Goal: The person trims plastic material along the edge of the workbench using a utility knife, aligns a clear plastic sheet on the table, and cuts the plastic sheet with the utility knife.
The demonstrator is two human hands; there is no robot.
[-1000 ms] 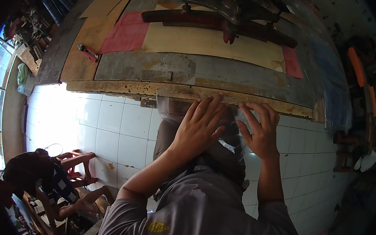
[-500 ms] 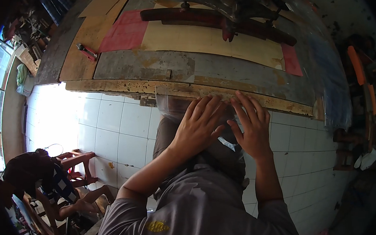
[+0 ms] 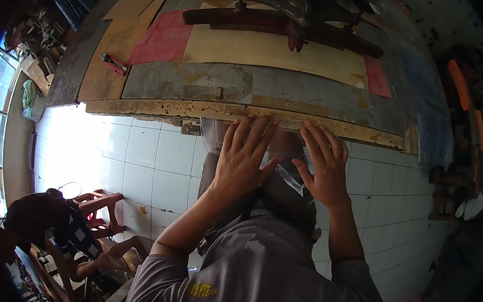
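Observation:
My left hand lies with its fingers stretched out on a clear plastic sheet, over my lap at the worn wooden table edge. To its right is my right hand, fingers extended and thumb apart, also by the sheet. A shiny fold of the plastic shows between the two hands. Neither hand grips anything. How much of the sheet lies under the palms is hidden.
On the table, a dark red metal bar of a machine stands over yellow and pink sheets. A red-handled tool lies at left. Another person sits at lower left near a red stool. Plastic sheeting hangs at right.
My left hand has shifted a little to the left, widening the gap to my right hand. More of the clear plastic shows between them. My right hand has barely moved.

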